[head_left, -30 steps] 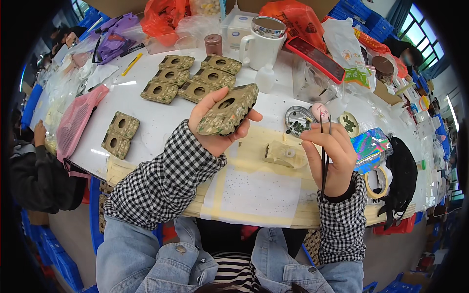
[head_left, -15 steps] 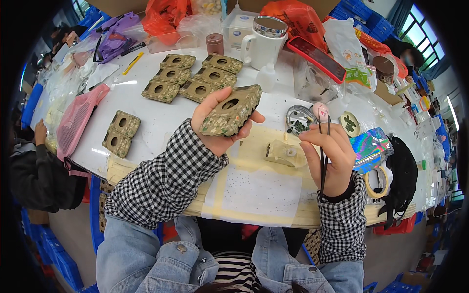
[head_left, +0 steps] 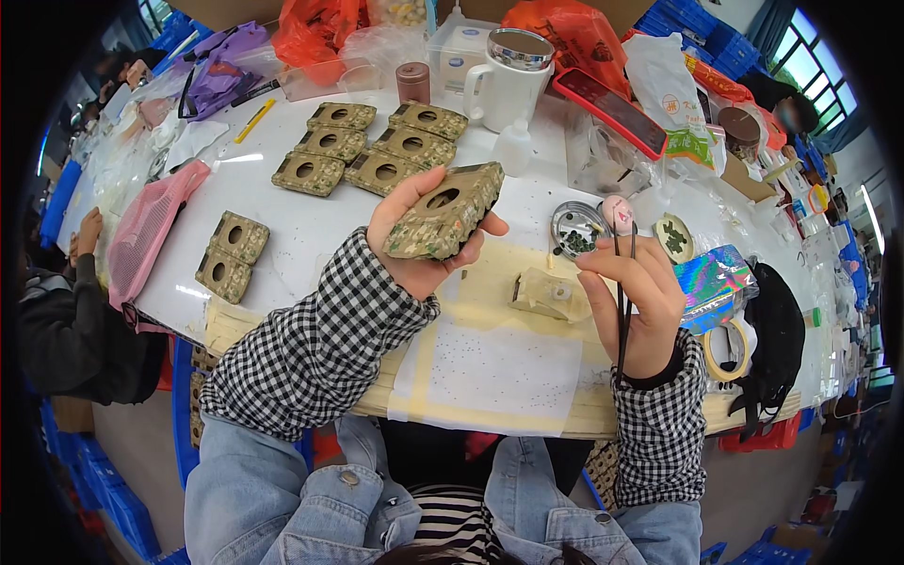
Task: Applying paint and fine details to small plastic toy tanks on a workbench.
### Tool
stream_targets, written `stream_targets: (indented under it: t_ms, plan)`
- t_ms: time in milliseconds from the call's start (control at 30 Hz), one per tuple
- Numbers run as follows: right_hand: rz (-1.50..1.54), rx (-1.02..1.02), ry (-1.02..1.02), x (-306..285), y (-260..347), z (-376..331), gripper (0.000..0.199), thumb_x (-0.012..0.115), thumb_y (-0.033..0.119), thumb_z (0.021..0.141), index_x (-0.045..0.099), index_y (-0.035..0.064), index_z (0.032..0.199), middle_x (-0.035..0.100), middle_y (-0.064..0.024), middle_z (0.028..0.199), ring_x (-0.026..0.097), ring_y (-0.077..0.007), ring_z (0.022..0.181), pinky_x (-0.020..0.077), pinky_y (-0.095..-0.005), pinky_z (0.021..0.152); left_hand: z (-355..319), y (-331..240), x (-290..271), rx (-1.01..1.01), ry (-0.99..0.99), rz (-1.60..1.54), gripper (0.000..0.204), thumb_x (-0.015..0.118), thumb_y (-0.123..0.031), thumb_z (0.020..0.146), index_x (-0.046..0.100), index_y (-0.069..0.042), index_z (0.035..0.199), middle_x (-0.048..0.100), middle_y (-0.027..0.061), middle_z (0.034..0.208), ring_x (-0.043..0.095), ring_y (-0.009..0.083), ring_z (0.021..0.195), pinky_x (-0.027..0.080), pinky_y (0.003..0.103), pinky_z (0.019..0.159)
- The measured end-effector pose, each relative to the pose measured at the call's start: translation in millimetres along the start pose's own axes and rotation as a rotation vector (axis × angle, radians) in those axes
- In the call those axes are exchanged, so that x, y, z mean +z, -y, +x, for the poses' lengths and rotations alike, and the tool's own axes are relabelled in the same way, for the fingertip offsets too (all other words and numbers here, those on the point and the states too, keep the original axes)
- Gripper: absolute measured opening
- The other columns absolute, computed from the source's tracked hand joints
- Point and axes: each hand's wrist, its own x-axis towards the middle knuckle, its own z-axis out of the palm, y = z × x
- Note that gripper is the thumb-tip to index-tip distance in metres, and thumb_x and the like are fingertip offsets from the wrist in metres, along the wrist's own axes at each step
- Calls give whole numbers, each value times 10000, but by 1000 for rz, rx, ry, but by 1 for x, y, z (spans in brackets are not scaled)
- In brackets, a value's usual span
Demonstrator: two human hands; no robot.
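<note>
My left hand (head_left: 410, 235) is closed around a camouflage-patterned casing (head_left: 447, 212) with a round hole in its face, held tilted above the table. In my right hand (head_left: 645, 297) are dark tweezers (head_left: 622, 306), their tips pointing away from me. Beyond those tips lie a round clear dish (head_left: 576, 229) of small dark green pieces, a pink round object (head_left: 617, 212) and a pale shallow dish (head_left: 673, 238) with more green pieces. Between my hands a tape-covered block (head_left: 549, 297) sits on the table. A white sheet (head_left: 490, 377) with tiny dots lies nearest me.
Several matching casings (head_left: 330, 143) stand in rows at the back, and two more (head_left: 233, 256) lie at left. A white mug (head_left: 508, 83), a small squeeze bottle (head_left: 513, 149) and a red-cased phone (head_left: 612, 113) stand behind. A tape roll (head_left: 725, 350) lies at right; another person's hand (head_left: 87, 233) shows at far left.
My hands, the casing and the tweezers have hardly moved. At far left, the other person's hand has risen slightly.
</note>
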Motion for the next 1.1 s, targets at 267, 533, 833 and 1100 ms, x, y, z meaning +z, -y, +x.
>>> stream_targets:
  t_ms: [267, 533, 833, 1100]
  plan:
    - [-6, -7, -12, -2, -1, 0, 192, 727, -22, 671, 644, 21, 838, 610, -119, 766, 601, -266, 763, 483, -331, 662, 0, 2, 6, -26, 139, 29, 485, 255, -343, 979, 509, 7, 1199, 644, 189, 797, 452, 188, 459, 339, 292, 471]
    - [-13, 24, -6, 2, -1, -1, 182, 722, -31, 675, 644, 15, 833, 621, -119, 773, 612, -271, 799, 487, -334, 692, 1, -32, -1, 318, 2, 125, 388, 331, -281, 995, 439, 6, 1234, 525, 232, 1237, 416, 81, 555, 351, 170, 468]
    - [-19, 42, 69, 2, 3, -3, 134, 694, 8, 711, 615, 9, 819, 656, -126, 828, 613, -290, 840, 476, -366, 762, -5, -37, -6, 364, -104, 93, 364, 462, -336, 957, 470, -16, 1132, 581, 134, 1036, 587, 238, 850, 513, 291, 664]
    - [5, 65, 108, 1, 5, -5, 113, 674, 46, 736, 587, 13, 800, 664, -140, 834, 605, -299, 870, 465, -376, 785, -7, -38, 0, 418, -28, 62, 357, 448, -256, 972, 452, 27, 1191, 563, 166, 1114, 591, 234, 971, 542, 295, 840]
